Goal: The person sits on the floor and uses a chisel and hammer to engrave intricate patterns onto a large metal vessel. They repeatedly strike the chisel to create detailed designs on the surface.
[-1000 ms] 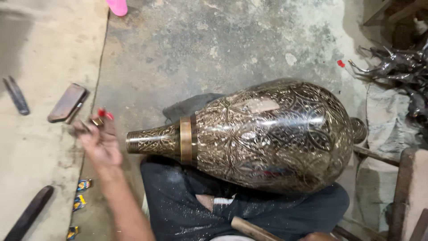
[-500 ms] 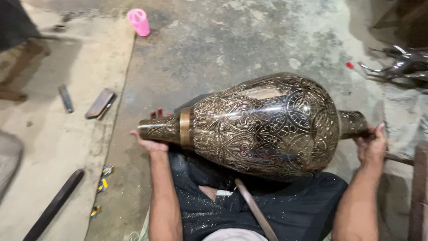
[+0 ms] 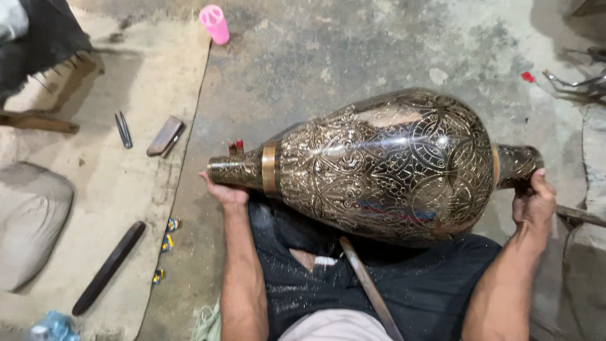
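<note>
A large engraved brass vase (image 3: 385, 165) lies on its side across my lap, its narrow neck pointing left and its foot to the right. My left hand (image 3: 224, 189) cups the neck from below near the mouth. My right hand (image 3: 533, 203) grips the foot end of the vase at the right. The body shows dense floral engraving and a plain brass band around the neck. A dark wooden stick (image 3: 369, 287) lies across my lap under the vase.
On the mat at left lie a dark wooden bar (image 3: 108, 268), a small brown block (image 3: 165, 136), a thin metal tool (image 3: 124, 129) and small coloured bits (image 3: 165, 241). A pink cup (image 3: 214, 24) stands at the top. Metal pieces (image 3: 577, 81) lie at right.
My left hand went from hovering open beside the neck to holding it from below. My right hand came into view on the foot. The vase now lies more level.
</note>
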